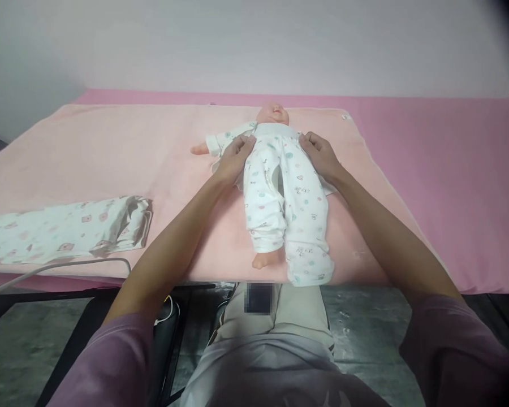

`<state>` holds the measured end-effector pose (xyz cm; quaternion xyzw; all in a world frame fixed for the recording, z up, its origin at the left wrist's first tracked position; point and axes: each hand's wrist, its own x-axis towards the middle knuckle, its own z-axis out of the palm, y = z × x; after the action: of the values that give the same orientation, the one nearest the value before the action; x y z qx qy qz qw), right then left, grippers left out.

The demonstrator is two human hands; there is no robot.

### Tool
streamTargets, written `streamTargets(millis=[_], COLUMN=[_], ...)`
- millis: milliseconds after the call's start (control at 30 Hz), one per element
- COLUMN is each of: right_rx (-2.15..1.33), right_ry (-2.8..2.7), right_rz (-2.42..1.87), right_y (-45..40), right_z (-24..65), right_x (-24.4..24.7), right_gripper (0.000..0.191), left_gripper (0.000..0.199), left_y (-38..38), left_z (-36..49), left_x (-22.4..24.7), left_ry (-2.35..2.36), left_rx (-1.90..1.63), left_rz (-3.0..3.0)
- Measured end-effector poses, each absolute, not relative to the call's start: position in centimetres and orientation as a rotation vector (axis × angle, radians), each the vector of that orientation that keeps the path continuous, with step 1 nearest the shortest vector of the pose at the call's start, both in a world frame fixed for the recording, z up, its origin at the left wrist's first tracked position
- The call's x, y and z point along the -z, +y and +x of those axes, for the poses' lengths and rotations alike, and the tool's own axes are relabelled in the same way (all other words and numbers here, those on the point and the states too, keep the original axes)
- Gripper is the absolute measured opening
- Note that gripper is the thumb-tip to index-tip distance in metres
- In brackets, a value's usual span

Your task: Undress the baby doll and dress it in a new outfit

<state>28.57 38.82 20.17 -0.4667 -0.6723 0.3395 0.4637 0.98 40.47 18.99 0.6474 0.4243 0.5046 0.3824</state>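
A baby doll (275,115) lies on its back on a peach blanket (186,186), head toward the wall. White printed baby pants (305,198) cover its legs, with the waistband pulled up over its chest. One bare foot shows below the left leg cuff; the right cuff hides the other foot. My left hand (236,158) pinches the left side of the waistband, and my right hand (321,155) pinches the right side. Under the pants, the doll wears a printed top (229,137). Its arm on the left sticks out of the sleeve, while the other arm is hidden.
A folded printed cloth (68,229) lies at the left on the blanket. A pale cable (68,263) runs past it near the front edge. Pink sheet (458,186) shows at the right, and a pale wall (254,45) stands behind.
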Motion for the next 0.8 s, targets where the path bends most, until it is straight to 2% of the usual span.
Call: streamTargets(millis=[133,300,467,567,667,733,800], right_rx=[-0.791,-0.74,-0.462,-0.235,-0.312,-0.294,-0.175], right_ry=[-1.817,-1.589,-1.618,-1.813,-2.236,-2.459,-2.53], right_rz=[-1.112,-1.248,-1.29,-1.191,-1.106,-1.045,-1.059], right_y=[41.1,45.2,43.0,35.5,26.0,20.9,17.7], right_z=[28.4,27.1,26.5,25.7,25.1,24.9,24.6], right_x=[-21.0,-18.7,-19.1,-22.4,-24.5,-24.0,-22.5], right_gripper=[0.071,0.064,0.043,0.029,0.015,0.009,0.011], left_gripper=[0.069,0.073,0.061,0.048,0.038,0.03,0.025], left_y=[42.5,46.3,46.5,41.2,31.4,24.3,18.7], left_z=[0.1,1.7,2.2,0.5,-1.9,-3.2,-3.8], left_x=[-19.4,-17.6,-17.3,-19.1,-20.4,-20.2,-19.3], left_ry=[1.03,1.211,1.309,1.374,1.363,1.429,1.511], left_rx=[-1.279,-1.424,-1.445,-1.442,-1.306,-1.14,-0.983], left_rz=[1.7,1.594,1.654,1.82,1.997,2.068,2.108])
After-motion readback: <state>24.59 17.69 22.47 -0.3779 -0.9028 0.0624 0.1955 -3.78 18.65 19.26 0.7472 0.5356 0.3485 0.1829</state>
